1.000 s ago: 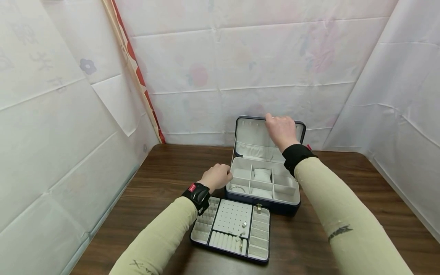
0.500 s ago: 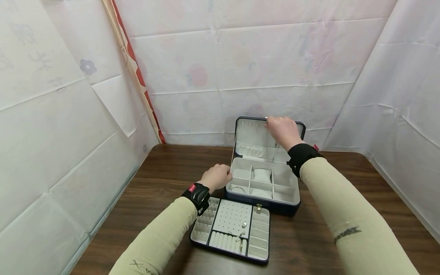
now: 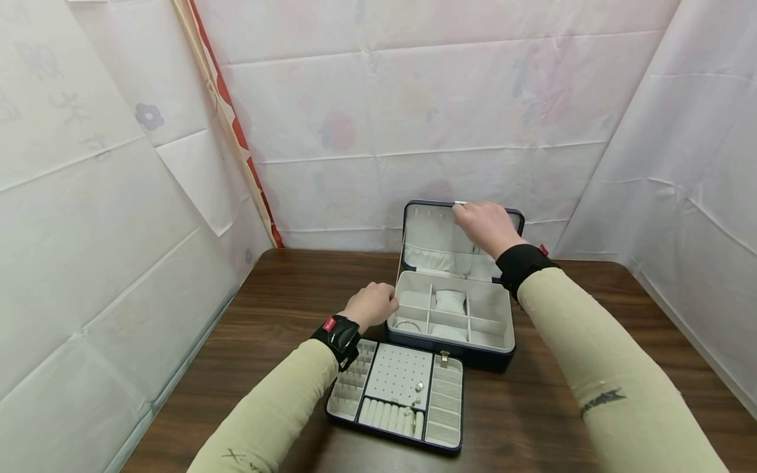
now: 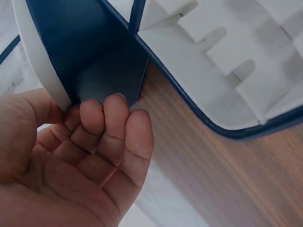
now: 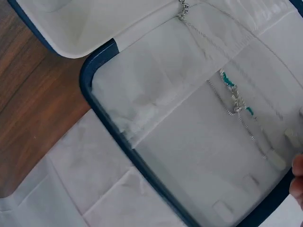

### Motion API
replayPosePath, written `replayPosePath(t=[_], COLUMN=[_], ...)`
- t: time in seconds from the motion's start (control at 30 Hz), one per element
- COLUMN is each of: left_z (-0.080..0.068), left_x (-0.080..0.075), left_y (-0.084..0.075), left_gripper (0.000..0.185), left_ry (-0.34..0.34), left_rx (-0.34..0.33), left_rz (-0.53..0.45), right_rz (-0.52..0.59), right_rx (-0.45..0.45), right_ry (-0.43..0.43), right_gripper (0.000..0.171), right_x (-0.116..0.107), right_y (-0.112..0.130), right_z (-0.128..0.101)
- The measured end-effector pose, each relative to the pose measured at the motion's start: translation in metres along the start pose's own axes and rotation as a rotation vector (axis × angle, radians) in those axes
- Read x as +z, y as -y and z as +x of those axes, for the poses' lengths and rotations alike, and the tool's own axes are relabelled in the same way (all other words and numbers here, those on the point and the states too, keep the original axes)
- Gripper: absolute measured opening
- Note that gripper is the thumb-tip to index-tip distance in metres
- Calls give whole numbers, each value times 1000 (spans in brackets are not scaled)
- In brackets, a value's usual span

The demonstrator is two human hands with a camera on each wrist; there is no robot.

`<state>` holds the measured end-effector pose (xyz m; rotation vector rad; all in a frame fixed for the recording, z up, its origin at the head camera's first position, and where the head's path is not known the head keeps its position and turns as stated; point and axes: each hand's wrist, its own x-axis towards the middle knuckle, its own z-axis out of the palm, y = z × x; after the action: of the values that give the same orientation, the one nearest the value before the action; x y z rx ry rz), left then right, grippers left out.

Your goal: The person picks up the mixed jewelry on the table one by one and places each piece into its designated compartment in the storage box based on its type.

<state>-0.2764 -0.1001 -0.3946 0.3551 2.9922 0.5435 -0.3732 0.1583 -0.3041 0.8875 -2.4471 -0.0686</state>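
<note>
A navy jewelry box (image 3: 461, 355) with a white compartmented inside stands on the table, its lid (image 3: 432, 226) raised. My left hand (image 3: 371, 305) pinches the box's left wall; in the left wrist view the thumb lies inside the rim and the curled fingers (image 4: 116, 116) outside. At the lid's top edge, my right hand (image 3: 487, 226) grips with bent fingers, and only fingertips (image 5: 297, 175) show in the right wrist view. Necklaces (image 5: 238, 101) hang inside the lid. A white cushion (image 3: 451, 301) and a bangle (image 3: 408, 323) lie in separate compartments.
A navy-rimmed jewelry tray (image 3: 393, 368) lies in front of the box, with ring rolls (image 3: 384, 414) and a few small pieces of jewelry. Brown wood tabletop (image 3: 284, 309) extends to the left. White cloth (image 3: 331, 131) hangs behind and at both sides.
My right wrist and forearm have shifted a little to the right while the hand stays at the lid's top edge. Lid, box, tray and left hand look unchanged.
</note>
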Motion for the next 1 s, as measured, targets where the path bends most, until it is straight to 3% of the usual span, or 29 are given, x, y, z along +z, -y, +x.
replayPosePath(t=[0.27,0.6,1.0], left_z=[-2,-1,-1], left_x=[-1,2,3], left_y=[-1,-2,-6], left_gripper=[33,33,31], left_ry=[-9,-6,-8], left_rx=[3,4,13], left_rz=[-7,-6,-7], right_rz=[-147,-250,-239], right_rx=[4,57,151], right_ry=[-65,-66,-74], right_gripper=[19,25,24], right_x=[2,8,8], right_y=[9,16,17], right_z=[11,16,16])
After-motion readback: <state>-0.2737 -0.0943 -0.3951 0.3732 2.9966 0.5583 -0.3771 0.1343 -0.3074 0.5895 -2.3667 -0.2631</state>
